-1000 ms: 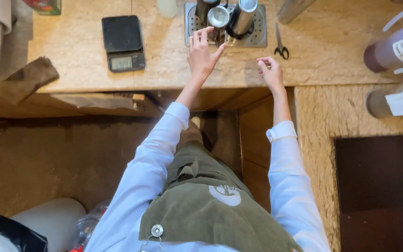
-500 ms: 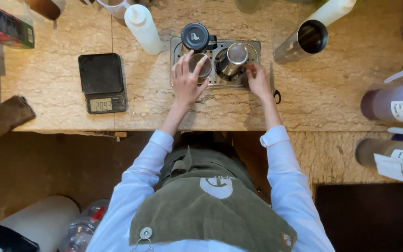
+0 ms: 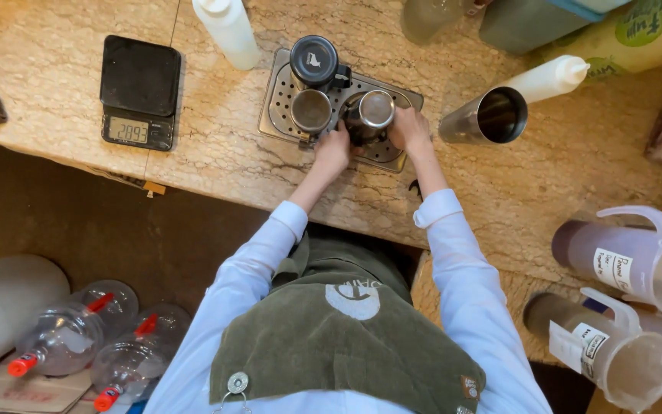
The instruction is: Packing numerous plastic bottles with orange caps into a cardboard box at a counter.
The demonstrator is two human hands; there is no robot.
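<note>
Steel cup (image 3: 375, 115), the right-hand one of two small metal vessels, stood on the perforated drain tray (image 3: 281, 96) set into the stone counter (image 3: 216, 146), and both hands had closed in on it. The right hand (image 3: 410, 130) was wrapped round its far side, fingers curled against the wall, so it looked like a firm hold. The left hand (image 3: 332, 149) pressed in from the other side, low against the cup's base; whether it truly gripped or only steadied could not be told, as the fingers were tucked out of sight.

Just beside it, on the same tray, stood a second steel cup (image 3: 311, 110), untouched, and behind that a black-lidded container (image 3: 314, 60).

As a judgement, the step in hand was taking hold of the cup with two hands, before any lift. A lift would call for keeping it upright and clearing the neighbouring cup, which stood very close.

Further out, a tall steel tumbler (image 3: 492, 116) lay tilted to the right, a white squeeze bottle (image 3: 549, 77) behind it, and a black scale (image 3: 139, 90) sat well apart to the left.
</note>
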